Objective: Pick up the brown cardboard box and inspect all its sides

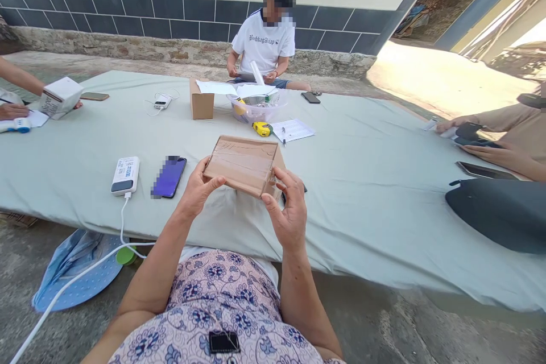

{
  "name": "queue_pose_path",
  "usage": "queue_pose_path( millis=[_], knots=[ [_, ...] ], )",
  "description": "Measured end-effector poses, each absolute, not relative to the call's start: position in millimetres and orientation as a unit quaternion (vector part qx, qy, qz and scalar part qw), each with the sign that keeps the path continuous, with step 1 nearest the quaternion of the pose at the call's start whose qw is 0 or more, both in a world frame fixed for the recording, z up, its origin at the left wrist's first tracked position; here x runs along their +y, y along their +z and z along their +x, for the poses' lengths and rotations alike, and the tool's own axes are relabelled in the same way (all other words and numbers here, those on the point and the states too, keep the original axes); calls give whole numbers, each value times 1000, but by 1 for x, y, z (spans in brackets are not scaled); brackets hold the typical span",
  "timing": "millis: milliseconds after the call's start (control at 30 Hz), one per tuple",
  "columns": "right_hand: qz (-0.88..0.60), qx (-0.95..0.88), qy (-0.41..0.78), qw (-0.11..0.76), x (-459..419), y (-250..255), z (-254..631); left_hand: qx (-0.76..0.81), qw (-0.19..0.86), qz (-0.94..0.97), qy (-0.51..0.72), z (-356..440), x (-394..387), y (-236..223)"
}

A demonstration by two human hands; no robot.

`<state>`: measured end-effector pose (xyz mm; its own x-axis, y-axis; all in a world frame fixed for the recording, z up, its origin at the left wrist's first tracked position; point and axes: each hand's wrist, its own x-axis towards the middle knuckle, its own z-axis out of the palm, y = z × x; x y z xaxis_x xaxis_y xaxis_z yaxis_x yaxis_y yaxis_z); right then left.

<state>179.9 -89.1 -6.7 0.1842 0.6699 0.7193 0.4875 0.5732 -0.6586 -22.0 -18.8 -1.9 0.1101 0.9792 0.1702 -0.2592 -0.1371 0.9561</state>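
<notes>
Above the near edge of the grey-green cloth [362, 182], a flat cardboard box [243, 164] is held clear of the surface between both hands. Box tilted, taped top face toward the camera, far edge higher than near edge.

Left hand [197, 189]: grasping the box at its near left corner. Thumb lies over the lower front edge; the other fingers curl under the box and are mostly hidden.

Right hand [289, 205]: grasping the near right corner. Thumb against the lower right edge, index and middle fingers wrapped up over the right side wall, touching it. The box thus sits between the two hands, fingertips only at its corners, centre of the top face uncovered.

On the cloth, left of the box: a dark phone [169, 177] lying flat, and just beside it a white power bank [125, 175] with a white cable [85, 273] running off the cloth edge toward the ground.

Beyond the box: a yellow tape measure [261, 128], a sheet of paper [293, 129] with a pen, a clear plastic tub [256, 107], a small upright carton [202, 103].

A person in a white shirt [264, 42] sits at the far side. Another person's hands at far left hold a white box [60, 96]; a third person's hands at right rest near a phone.
</notes>
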Motion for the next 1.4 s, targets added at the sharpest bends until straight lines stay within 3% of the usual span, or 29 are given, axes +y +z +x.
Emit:
queue_pose_path(
  millis=[367,500,733,1400],
  knots=[
    [-553,-593,8,586,-68,-30,201,355,628,417,553,-37,-12,-6],
    [-579,-549,50,601,-68,-32,207,338,653,383,560,-43,-7,-9],
    [-520,-480,175,684,-67,-32,206,362,710,277,537,-44,-2,-18],
    [-481,-514,140,696,-76,-19,200,383,745,241,490,-49,11,-34]
  ],
)
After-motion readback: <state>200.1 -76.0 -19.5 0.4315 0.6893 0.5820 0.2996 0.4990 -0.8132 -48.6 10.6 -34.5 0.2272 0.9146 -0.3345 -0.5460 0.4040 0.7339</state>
